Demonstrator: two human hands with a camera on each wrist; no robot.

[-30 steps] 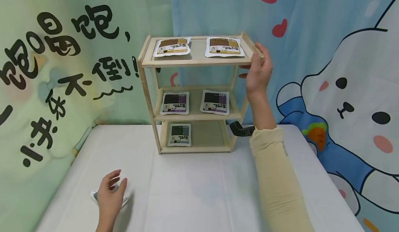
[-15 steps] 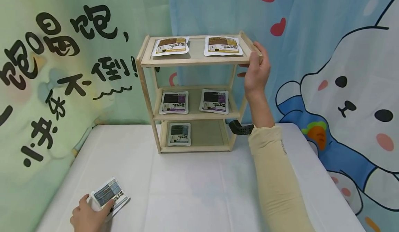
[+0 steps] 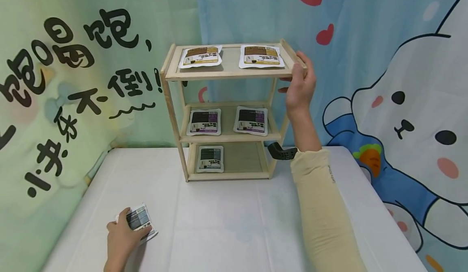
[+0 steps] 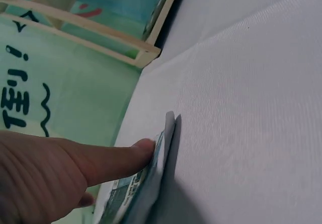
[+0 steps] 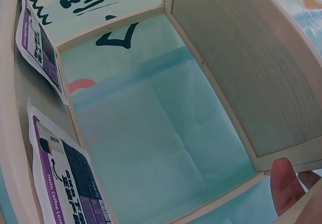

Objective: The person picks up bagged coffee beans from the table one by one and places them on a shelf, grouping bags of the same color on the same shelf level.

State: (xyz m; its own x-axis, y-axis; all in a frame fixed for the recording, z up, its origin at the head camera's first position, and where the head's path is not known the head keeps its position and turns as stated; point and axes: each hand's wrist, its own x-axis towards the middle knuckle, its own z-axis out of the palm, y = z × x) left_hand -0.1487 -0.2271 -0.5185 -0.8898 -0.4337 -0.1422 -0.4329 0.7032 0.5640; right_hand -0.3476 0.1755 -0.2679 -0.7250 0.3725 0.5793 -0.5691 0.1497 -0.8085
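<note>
My left hand pinches a white coffee packet with a dark blue-grey label, low over the near left of the table. In the left wrist view the thumb presses the face of this packet, which is tilted with its shadow beside it. My right hand grips the upper right corner of a three-tier wooden shelf. From the right wrist, its fingertip shows at the wooden top board's edge. A similar packet lies on the bottom tier's left side.
Two brown-and-gold packets, left and right, lie on the top tier. The middle tier bears two purple-and-black packets, left and right. A white-covered table stands under the shelf, with printed curtains behind.
The left hand first covers the packet, then draws back toward the near left with it, and now has carried it slightly right and forward. The right hand keeps its grip on the shelf.
</note>
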